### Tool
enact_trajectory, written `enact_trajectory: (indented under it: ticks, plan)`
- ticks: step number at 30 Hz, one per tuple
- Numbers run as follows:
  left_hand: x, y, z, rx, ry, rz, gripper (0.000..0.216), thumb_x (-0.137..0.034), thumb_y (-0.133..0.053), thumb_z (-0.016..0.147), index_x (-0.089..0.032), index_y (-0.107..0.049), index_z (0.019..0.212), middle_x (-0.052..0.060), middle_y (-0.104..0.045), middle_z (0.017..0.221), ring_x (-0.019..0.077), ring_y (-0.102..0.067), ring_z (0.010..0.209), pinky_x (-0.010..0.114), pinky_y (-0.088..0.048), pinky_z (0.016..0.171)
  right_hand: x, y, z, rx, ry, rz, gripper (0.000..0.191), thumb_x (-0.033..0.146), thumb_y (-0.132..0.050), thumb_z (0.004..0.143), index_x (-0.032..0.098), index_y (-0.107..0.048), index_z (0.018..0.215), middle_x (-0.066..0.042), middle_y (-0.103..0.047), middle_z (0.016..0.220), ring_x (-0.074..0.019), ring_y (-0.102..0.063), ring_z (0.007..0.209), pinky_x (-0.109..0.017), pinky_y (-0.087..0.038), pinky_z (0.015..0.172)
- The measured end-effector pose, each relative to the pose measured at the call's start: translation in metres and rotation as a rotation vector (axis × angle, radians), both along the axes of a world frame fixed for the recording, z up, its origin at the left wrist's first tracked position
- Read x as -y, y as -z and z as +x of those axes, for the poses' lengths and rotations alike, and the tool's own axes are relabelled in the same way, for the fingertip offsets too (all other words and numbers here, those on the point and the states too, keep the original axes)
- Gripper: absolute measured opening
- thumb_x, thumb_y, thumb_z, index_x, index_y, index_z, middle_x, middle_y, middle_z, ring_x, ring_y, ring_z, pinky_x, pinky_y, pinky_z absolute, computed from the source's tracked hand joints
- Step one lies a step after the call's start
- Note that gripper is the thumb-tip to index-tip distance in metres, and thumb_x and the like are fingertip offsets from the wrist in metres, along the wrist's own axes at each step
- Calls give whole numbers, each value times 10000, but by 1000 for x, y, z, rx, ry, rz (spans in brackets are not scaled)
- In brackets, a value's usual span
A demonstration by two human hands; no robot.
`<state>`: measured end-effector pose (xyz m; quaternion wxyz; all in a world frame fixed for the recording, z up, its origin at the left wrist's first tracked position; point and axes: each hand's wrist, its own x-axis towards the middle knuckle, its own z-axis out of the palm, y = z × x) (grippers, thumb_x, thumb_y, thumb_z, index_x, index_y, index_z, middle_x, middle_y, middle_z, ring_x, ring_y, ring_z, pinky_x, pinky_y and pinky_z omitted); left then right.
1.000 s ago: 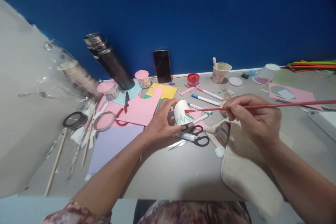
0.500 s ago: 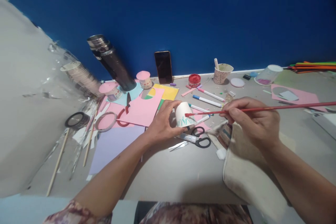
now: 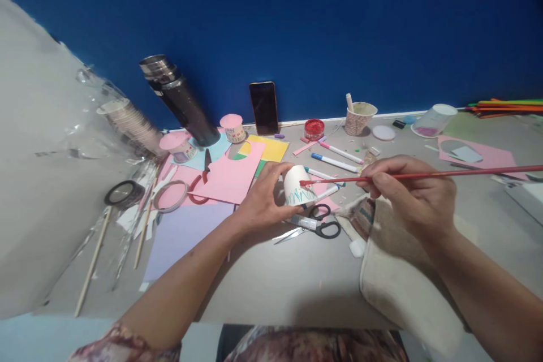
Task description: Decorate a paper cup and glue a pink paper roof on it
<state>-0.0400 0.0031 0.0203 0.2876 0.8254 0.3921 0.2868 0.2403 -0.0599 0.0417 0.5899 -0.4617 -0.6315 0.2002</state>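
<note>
Between the thumb and fingers of my left hand is a white paper cup, turned upside down, with green-blue marker strokes near its wide rim. My right hand pinches a long red paintbrush, its handle pointing off to the right. Red paint coats the brush tip, which meets the side of the cup. Scissors with black handles and a clear-capped white tube lie just beneath the cup.
A jar of red paint, several markers and a paper cup stand or lie farther back. Left are a dark flask, coloured paper, tape rolls and stacked cups. A beige cloth lies under my right arm.
The brush tip has shifted very slightly to the right and up along the cup, with my right hand moving a little. My left hand keeps the cup in nearly the same place.
</note>
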Motion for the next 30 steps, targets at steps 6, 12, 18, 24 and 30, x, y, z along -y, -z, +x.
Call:
enact_trajectory:
  ticks: [6, 12, 18, 24, 30]
  plan:
    - [0, -1, 1, 19, -7, -14, 760, -276, -868, 740, -327, -509, 1408, 84, -560, 1378, 321, -550, 1317, 514, -507, 1106, -1, 1, 1, 23, -30, 1, 141, 236, -689, 970, 257, -782, 866, -18, -729, 742, -190, -660, 638, -327, -523, 582]
    - [1, -2, 2, 11, 4, -10, 726, -287, -864, 745, -305, -523, 1386, 91, -570, 1370, 323, -555, 1297, 516, -508, 1094, 0, 0, -1, 16, -27, 2, 132, 226, -688, 970, 254, -779, 877, -16, -745, 770, -172, -645, 615, -317, -519, 586]
    - [1, -2, 2, -2, 6, -3, 735, -281, -863, 752, -300, -511, 1397, 87, -566, 1380, 318, -552, 1303, 505, -511, 1089, 0, -1, -2, 13, -27, -11, 143, 231, -679, 971, 253, -776, 869, -13, -735, 761, -174, -653, 612, -319, -514, 588]
    - [1, -2, 2, -1, -1, -11, 728, -269, -860, 745, -311, -517, 1385, 83, -573, 1381, 318, -560, 1300, 509, -517, 1083, -1, 0, -1, 21, -22, -14, 132, 255, -691, 966, 250, -777, 866, -12, -723, 734, -180, -646, 616, -324, -515, 588]
    - [0, 0, 0, 17, 0, -16, 742, -269, -855, 751, -321, -501, 1401, 86, -560, 1399, 318, -558, 1310, 518, -512, 1088, -2, 0, 2, 8, -18, -17, 142, 236, -692, 975, 252, -779, 864, -8, -711, 714, -183, -656, 655, -312, -518, 594]
